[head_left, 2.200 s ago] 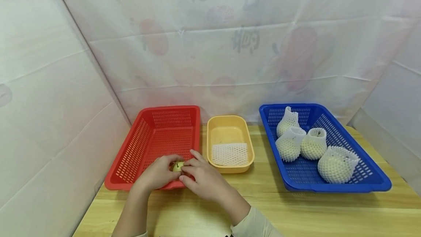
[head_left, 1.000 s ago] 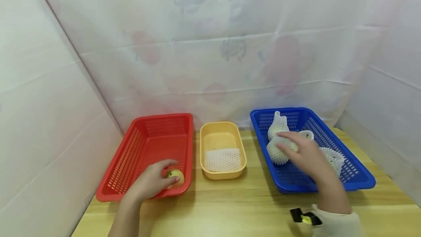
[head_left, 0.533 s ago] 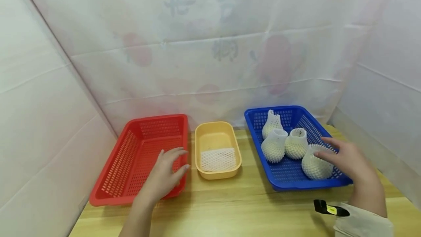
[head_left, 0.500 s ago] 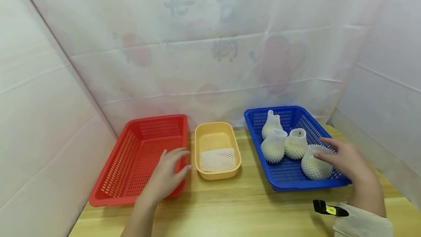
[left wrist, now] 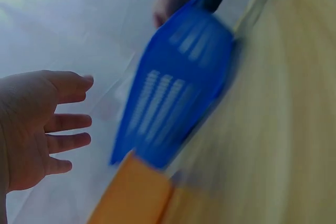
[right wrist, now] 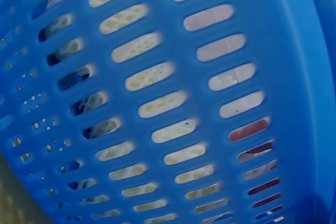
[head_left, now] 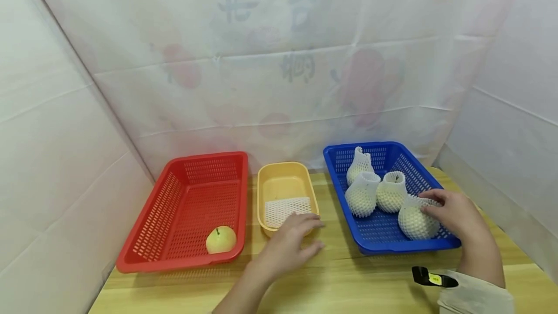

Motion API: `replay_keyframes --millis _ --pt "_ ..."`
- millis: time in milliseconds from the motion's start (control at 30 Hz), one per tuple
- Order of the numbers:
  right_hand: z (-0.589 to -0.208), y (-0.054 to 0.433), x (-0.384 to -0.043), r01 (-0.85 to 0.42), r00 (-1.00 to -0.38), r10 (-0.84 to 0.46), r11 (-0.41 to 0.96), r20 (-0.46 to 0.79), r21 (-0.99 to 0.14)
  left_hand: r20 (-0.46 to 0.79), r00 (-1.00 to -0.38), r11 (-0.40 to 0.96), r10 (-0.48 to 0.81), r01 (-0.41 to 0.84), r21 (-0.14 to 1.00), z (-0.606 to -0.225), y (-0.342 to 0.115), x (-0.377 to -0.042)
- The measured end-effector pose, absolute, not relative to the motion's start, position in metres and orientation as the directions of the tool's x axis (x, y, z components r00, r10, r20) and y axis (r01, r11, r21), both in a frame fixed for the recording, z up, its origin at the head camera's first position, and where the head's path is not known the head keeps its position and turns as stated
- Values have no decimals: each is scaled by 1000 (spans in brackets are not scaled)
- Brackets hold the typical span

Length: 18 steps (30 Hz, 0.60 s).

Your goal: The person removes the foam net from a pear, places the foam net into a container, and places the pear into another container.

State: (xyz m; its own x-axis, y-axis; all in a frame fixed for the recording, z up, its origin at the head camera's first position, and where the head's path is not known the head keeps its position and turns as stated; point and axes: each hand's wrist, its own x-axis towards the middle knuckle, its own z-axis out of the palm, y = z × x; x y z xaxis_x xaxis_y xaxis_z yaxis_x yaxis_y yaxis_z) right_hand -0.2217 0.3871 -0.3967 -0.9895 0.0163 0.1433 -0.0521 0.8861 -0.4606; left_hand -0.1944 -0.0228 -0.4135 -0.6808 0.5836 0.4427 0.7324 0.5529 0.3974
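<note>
In the head view a round yellow pear (head_left: 221, 240) sits bare in the near right corner of the red basket (head_left: 131, 251). My left hand (head_left: 287, 246), fingers spread and holding nothing, passes over the near edge of the yellow tray (head_left: 261, 193). A flat white foam net (head_left: 283, 210) lies in that tray. My right hand (head_left: 453, 212) reaches into the blue basket (head_left: 362, 236), its thumb and fingers gripping the top of a pear in a foam net (head_left: 418, 222). In the right wrist view the basket wall (right wrist: 299, 98) hides the hand.
Beside the gripped one stand three more fruits in foam nets, one at the back (head_left: 359, 171), one at the left (head_left: 363, 197) and one in the middle (head_left: 391, 195). A wooden table (head_left: 331, 285) carries everything; a white cloth wall (head_left: 261, 86) closes the back.
Both hands have left the bare pear, which now lies in the red basket. My right hand has gone over to the blue basket and down onto a netted pear; my left hand has moved right.
</note>
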Motion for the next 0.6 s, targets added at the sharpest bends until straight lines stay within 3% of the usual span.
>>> replay_keyframes --millis 167,367,600 --pt "-398 384 -221 -57 -983 33 880 179 -472 419 -622 511 662 783 356 -427 6 -189" --pt "-389 372 -220 -103 -963 27 881 268 -461 326 -643 503 693 756 419 -436 21 -184" --pt "-382 346 -222 -174 -947 -16 866 322 -469 313 -653 515 689 746 422 -438 29 -181"
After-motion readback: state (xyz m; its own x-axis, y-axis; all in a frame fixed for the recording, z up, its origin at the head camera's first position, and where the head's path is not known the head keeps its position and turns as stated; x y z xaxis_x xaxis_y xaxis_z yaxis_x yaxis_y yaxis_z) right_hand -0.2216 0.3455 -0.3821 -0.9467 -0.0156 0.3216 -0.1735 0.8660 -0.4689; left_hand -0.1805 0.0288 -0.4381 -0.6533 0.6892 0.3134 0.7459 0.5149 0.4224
